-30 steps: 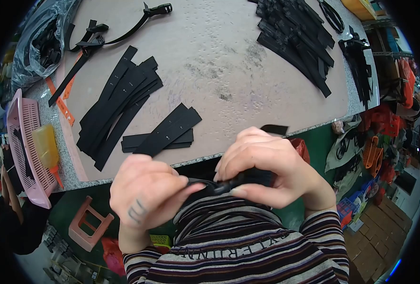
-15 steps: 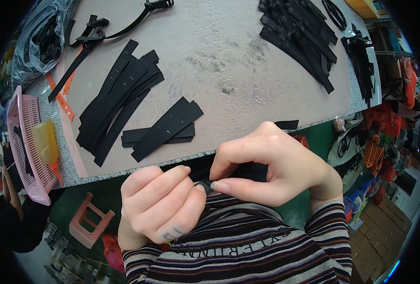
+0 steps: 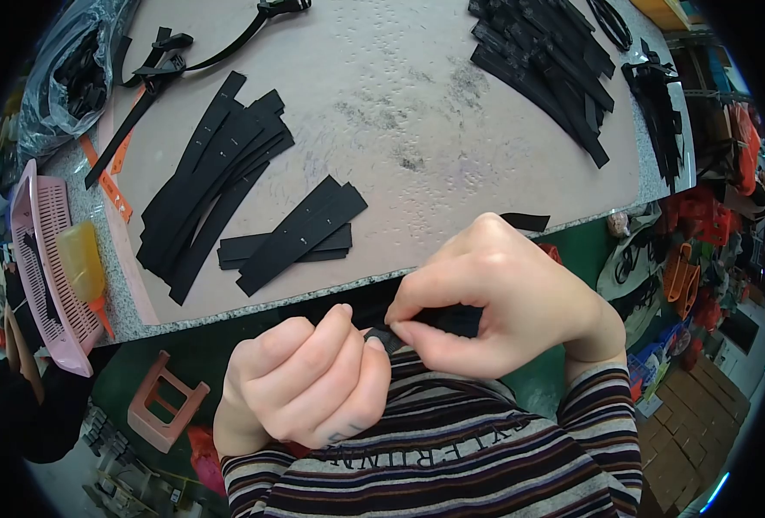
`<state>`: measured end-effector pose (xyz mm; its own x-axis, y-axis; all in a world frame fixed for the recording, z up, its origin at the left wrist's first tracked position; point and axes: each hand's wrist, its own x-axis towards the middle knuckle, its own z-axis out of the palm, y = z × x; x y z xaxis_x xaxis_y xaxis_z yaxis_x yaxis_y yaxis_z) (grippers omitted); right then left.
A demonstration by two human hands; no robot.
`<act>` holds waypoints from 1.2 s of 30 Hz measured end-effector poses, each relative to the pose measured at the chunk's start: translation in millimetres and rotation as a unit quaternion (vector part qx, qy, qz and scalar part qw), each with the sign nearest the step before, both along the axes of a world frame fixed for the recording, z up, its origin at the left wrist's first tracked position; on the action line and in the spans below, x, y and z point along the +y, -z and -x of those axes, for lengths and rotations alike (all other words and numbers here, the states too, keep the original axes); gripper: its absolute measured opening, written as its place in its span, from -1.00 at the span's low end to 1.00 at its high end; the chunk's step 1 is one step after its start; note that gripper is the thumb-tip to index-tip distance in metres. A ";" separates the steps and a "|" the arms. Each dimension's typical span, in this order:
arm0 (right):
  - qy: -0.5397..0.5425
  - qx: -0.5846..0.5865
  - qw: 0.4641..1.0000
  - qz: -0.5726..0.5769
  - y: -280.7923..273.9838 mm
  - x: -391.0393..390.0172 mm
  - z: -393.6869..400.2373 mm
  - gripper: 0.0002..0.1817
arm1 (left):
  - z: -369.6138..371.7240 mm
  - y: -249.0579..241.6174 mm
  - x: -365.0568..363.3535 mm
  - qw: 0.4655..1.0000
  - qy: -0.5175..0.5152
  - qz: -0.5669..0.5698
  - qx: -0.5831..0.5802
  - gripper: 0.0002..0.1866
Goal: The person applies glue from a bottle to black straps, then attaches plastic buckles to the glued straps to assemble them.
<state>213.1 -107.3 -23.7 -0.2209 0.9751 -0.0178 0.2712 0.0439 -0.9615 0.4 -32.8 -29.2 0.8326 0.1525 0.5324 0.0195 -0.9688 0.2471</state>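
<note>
In front of my torso, just off the table's near edge, both hands are close together at a small black piece [image 3: 384, 337]. My left hand [image 3: 313, 375] has its fingers curled, with the thumb pressing the piece against them. My right hand [image 3: 507, 298] pinches at the piece's right side between thumb and index finger. Most of the piece is covered by the fingers, and I cannot tell its kind. Beyond the right hand, the end of a black strip [image 3: 525, 222] shows at the table edge. Nearest on the table are several crossed black strips [image 3: 300, 235].
A larger stack of black strips [image 3: 214, 177] lies at left, another pile [image 3: 546, 69] at far right. Buckled straps [image 3: 162, 69] and a plastic bag [image 3: 76, 73] are at back left. A pink basket [image 3: 72, 302] holds a yellowish bottle [image 3: 82, 263]. A pink stool [image 3: 166, 401] stands below.
My left hand has shifted slightly right and turned, and more of the small black piece shows. My right hand keeps its pinch and has moved only a little.
</note>
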 end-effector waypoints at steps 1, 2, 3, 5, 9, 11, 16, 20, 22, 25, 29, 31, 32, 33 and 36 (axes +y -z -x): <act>-0.003 -0.013 1.000 -0.011 0.1 0.5 -0.3 -0.88 | 0.2 0.1 -0.4 1.000 0.001 -0.004 0.005 -0.86; 0.015 -0.017 1.000 -0.008 1.5 0.8 0.7 -0.88 | 1.6 1.9 -0.8 1.000 0.002 -0.018 -0.007 -0.85; 0.033 -0.021 0.999 -0.006 4.4 1.1 2.2 -0.88 | 3.8 5.1 -0.9 0.999 0.003 -0.031 -0.020 -0.84; 0.081 -0.008 0.996 0.032 8.3 0.3 3.1 -0.85 | 2.5 6.7 -0.3 0.999 -0.004 -0.007 -0.045 -0.81; 0.069 0.090 0.976 0.186 10.0 -2.9 4.0 -0.67 | -3.3 11.5 1.2 0.945 -0.032 0.321 -0.054 -0.74; 0.046 0.092 0.989 0.107 15.5 -8.6 4.3 -0.66 | -1.7 16.7 -4.0 0.868 -0.071 0.485 -0.074 -0.72; 0.061 0.031 0.997 0.037 7.8 -21.8 6.3 -0.73 | -1.6 3.4 3.6 0.683 -0.099 0.723 -0.038 -0.78; 0.010 0.045 0.997 0.057 2.4 -18.7 3.5 -0.73 | 4.9 14.0 13.9 0.643 0.009 0.766 0.009 -0.77; -0.013 0.103 0.988 0.118 -0.8 -16.2 2.6 -0.75 | 3.9 17.4 10.3 0.514 0.031 0.857 -0.023 -0.75; -0.038 0.223 0.961 0.158 5.1 -14.6 3.1 -0.78 | 4.7 27.2 8.2 0.468 0.069 0.881 -0.018 -0.72; -0.068 0.298 0.941 0.147 15.0 -13.1 1.9 -0.80 | 3.3 31.5 8.9 0.437 0.103 0.893 -0.005 -0.71; -0.068 0.298 0.943 0.135 17.7 -13.3 1.8 -0.79 | 3.0 35.1 8.3 0.442 0.110 0.890 -0.018 -0.72; -0.067 0.298 0.944 0.129 18.2 -13.4 1.8 -0.79 | 2.5 37.7 6.8 0.449 0.111 0.886 -0.034 -0.73; -0.045 0.281 0.949 0.132 16.3 -13.8 2.3 -0.79 | 1.6 39.1 6.0 0.455 0.112 0.882 -0.049 -0.74; -0.001 0.212 0.971 0.109 7.8 -13.4 2.4 -0.79 | 0.6 23.3 4.7 0.521 0.057 0.850 -0.062 -0.77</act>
